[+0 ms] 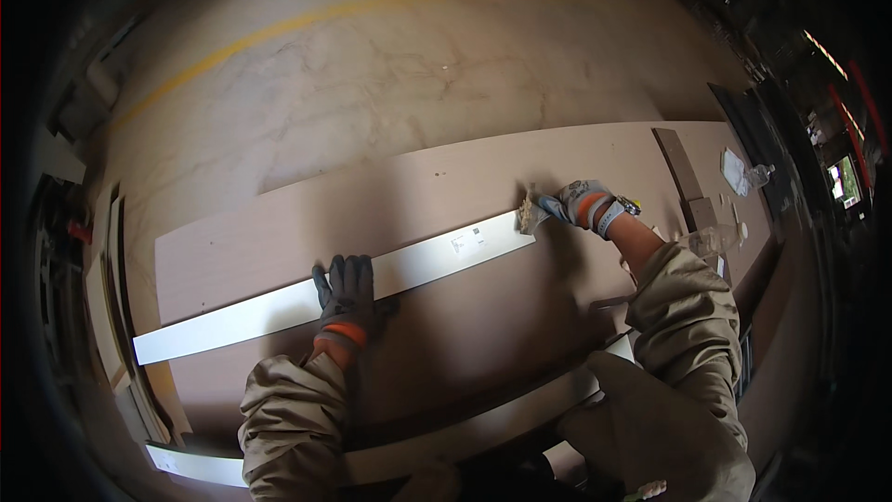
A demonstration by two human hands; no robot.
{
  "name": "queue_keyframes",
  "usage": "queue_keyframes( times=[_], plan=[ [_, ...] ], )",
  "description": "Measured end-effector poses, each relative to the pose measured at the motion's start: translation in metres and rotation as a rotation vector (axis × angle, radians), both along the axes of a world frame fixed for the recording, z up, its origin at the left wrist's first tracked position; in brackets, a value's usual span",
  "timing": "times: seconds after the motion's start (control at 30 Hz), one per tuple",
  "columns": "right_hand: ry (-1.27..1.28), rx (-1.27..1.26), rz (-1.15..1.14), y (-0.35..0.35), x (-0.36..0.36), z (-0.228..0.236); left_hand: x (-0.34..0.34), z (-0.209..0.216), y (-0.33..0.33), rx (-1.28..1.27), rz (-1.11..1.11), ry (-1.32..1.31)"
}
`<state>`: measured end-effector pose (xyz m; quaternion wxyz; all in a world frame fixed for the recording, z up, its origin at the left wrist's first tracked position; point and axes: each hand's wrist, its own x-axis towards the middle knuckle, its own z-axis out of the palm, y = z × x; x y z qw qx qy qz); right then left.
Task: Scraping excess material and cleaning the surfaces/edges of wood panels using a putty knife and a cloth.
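A long white board (418, 263) with a printed label near its right part lies slantwise on a large light-brown panel (520, 158). My left hand (346, 290), in a dark glove with an orange cuff, rests on the board near its middle, fingers stretched out flat toward the far edge. At the board's right end, my right hand (583, 204), in a grey glove with an orange band, grips a brush (529, 214). Its ragged tan head meets the end of the board. The grip is partly hidden by the glove.
Another white strip (474, 426) lies close to me, partly behind my arms. Dark brown pieces (678, 164), a clear plastic bottle (714, 240) and a small clear bag (734, 170) are on the right. A yellow line (269, 33) crosses the floor beyond the panel.
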<state>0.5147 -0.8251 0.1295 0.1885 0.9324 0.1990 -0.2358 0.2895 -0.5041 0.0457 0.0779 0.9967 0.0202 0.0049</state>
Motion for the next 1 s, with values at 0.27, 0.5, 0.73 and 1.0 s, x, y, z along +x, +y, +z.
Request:
queue_keyframes(
  times=[0.27,0.5,0.73,1.0],
  plan=[
    [0.061,-0.116,0.142,-0.001,0.0,-0.013,0.004,-0.001,0.005,-0.015,-0.014,0.003],
    [0.107,-0.179,0.197,0.005,0.013,-0.023,0.005,-0.007,0.005,-0.009,0.001,0.031],
    [0.135,-0.278,0.236,0.008,0.018,-0.026,0.006,-0.006,0.002,0.019,0.015,0.074],
    [0.183,-0.187,0.28,0.025,0.009,-0.031,0.005,-0.004,0.001,-0.018,0.008,0.055]
  ],
)
